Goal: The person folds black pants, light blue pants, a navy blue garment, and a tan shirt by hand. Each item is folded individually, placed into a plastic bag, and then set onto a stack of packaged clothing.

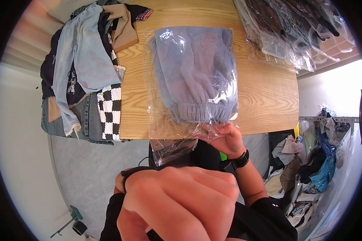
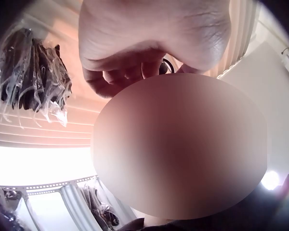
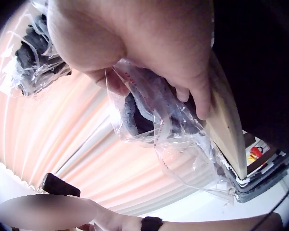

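A folded grey-blue fleece garment (image 1: pixel 193 68) with a gathered elastic band lies inside a clear plastic bag (image 1: pixel 159 128) on the wooden table. The loose end of the bag hangs over the near table edge. My right hand (image 1: pixel 228 140) grips the bag near that edge, just below the elastic band; in the right wrist view its fingers (image 3: pixel 201 98) lie beside the tabletop edge. The left hand (image 1: pixel 181 201) is raised close to the head camera, its back filling the bottom of the head view. Its fingers (image 2: pixel 127 74) bend toward the face, and their tips are partly hidden.
At the left of the wooden table (image 1: pixel 269 100) lies a pile of clothes (image 1: pixel 84 60), with light-blue jeans and a checkered piece. Bagged garments (image 1: pixel 285 28) lie at the far right. More clothes (image 1: pixel 321 168) hang or lie by a rail on the right.
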`<state>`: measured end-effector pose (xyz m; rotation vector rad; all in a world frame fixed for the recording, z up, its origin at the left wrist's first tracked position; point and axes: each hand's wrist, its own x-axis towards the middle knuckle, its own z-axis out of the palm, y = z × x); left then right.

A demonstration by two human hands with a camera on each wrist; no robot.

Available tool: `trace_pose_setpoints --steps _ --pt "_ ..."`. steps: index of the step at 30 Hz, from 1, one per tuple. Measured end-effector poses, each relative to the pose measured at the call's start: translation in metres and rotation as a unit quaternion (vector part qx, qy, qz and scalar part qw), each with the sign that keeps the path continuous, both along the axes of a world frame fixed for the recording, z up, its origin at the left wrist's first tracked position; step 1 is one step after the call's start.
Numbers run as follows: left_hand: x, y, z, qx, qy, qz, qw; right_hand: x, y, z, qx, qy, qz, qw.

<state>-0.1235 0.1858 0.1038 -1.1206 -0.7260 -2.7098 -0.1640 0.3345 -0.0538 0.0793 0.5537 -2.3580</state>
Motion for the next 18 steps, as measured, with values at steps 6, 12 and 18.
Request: trace_pose_setpoints --steps 6,12,18 --pt "0.02 0.003 0.002 0.026 -0.105 0.037 0.993 0.0 0.001 -0.002 0.003 0.014 0.009 1.0" --pt "-0.006 -0.017 -0.01 -0.063 0.035 -0.005 0.997 0.0 0.002 -0.009 -0.02 0.018 0.008 1.0" --pt "-0.001 -0.018 -0.011 -0.077 0.066 0.026 0.994 -0.001 0.002 -0.008 -0.02 0.022 0.016 0.999"
